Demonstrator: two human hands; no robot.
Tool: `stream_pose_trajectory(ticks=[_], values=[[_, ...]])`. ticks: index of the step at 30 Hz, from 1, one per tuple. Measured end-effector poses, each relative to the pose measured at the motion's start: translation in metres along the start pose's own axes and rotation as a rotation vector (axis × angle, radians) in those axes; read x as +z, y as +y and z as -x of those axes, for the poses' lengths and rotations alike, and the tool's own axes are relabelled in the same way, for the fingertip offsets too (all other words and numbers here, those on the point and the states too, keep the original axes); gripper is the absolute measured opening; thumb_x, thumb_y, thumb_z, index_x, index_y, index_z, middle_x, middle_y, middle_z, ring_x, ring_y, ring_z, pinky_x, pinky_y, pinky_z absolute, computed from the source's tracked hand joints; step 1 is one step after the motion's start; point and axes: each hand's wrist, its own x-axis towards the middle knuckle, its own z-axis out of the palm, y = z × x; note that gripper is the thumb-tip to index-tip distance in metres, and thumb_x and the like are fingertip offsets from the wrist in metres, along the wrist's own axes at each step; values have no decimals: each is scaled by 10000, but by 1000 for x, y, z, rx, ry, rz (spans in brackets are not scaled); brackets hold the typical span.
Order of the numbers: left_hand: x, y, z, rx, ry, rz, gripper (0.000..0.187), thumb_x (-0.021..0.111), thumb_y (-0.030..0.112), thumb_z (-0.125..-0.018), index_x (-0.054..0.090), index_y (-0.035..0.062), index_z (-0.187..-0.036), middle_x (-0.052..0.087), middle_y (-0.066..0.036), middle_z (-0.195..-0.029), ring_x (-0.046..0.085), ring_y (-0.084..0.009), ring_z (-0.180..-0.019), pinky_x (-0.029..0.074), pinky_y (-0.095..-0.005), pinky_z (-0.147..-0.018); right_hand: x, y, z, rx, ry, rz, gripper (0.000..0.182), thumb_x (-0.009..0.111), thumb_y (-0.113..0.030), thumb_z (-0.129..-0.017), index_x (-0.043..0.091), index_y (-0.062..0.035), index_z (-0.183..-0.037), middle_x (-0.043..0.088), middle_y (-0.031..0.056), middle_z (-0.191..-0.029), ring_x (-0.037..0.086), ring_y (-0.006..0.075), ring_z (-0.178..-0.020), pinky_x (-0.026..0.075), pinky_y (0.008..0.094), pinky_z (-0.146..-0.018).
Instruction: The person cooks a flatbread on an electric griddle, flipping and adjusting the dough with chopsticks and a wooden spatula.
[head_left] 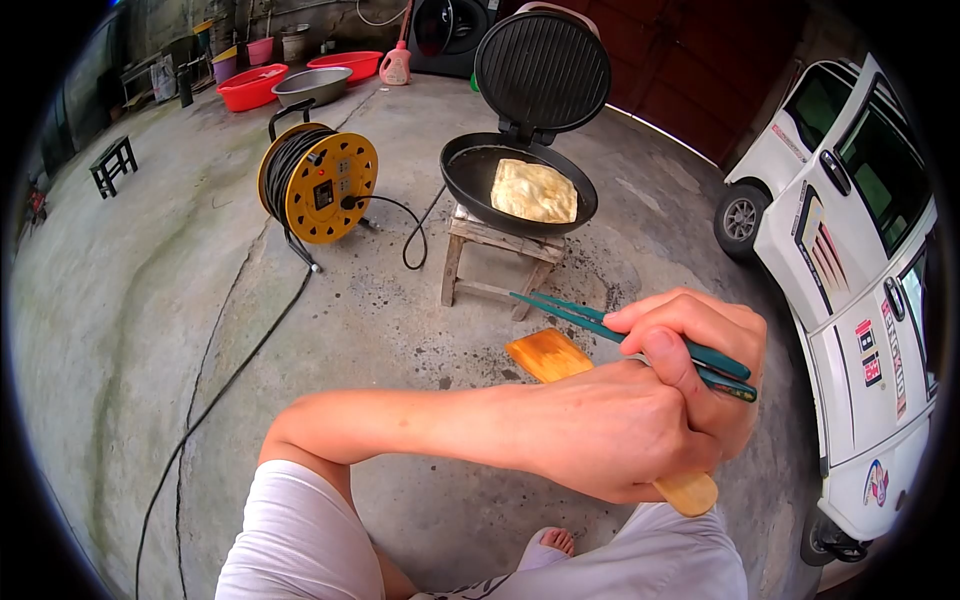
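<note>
My left forearm crosses in front of me, and my left hand (625, 430) is closed around a wooden spatula (550, 355). The spatula's flat blade sticks out beyond the hand, with its handle end showing below the fist. Right against it, my right hand (705, 330) grips a pair of green chopsticks (580, 315), their tips pointing left and slightly apart. Both hands are apart from the pan. Farther ahead, a folded, pale golden flatbread (534, 191) lies in the black electric griddle (465, 185). The griddle's ridged lid (543, 72) stands raised.
A wooden stool (490, 236) supports the griddle. To its left stands a yellow cable reel (330, 190), its black cord running over the concrete floor. A white vehicle (850, 280) is parked at right. Red basins (250, 88) and a washing machine (445, 35) are behind.
</note>
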Motion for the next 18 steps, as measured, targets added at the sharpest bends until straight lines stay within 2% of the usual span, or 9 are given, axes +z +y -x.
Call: stream_pose_trajectory(ticks=[8, 18], values=[[0, 0, 1, -11, -23, -3, 185, 688, 160, -714, 568, 19, -706, 491, -90, -600, 514, -253, -540, 369, -347, -487, -2, -5, -3, 88, -27, -14, 106, 589, -65, -733, 586, 34, -696, 609, 154, -670, 635, 262, -642, 491, 310, -577], [1, -1, 2, -7, -5, 22, 169, 674, 145, -718, 564, 17, -710, 486, -90, -583, 515, -255, -530, 370, -345, -486, -1, -4, -3, 102, -20, -35, 122, 585, -80, -743, 584, 34, -698, 611, 152, -676, 633, 256, -646, 488, 304, -583]])
